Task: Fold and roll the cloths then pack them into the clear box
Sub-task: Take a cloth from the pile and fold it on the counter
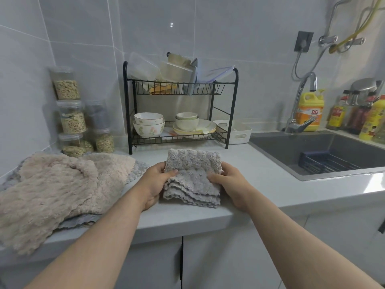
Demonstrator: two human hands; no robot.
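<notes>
Both hands have the same grey cloth [192,176] in their grip. The left hand [155,182] pinches its left edge, thumb on top and fingers curled beneath. The right hand [229,184] pinches the right edge in the same way, thumb lying on the fabric. The cloth sits squarely between the two hands, folded into several layers whose scalloped edges stack up on the side nearest the person. Its far half rests flat on the pale tabletop [260,184], close to the front edge.

To the left, well apart from the hands, lies a loose heap of beige cloths [56,184], with the edge of another grey one peeking out underneath. Just behind the held cloth stands a black wire dish rack [231,109]: bowls and plates on the lower shelf, clear plastic tubs [143,67] and lids piled on the upper one. Stacked jars of grain [70,117] stand against the wall at the left. To the right of the rack sits a white basket [241,132], then the dark sink [291,151] with its tap and a yellow detergent bottle [310,109].
</notes>
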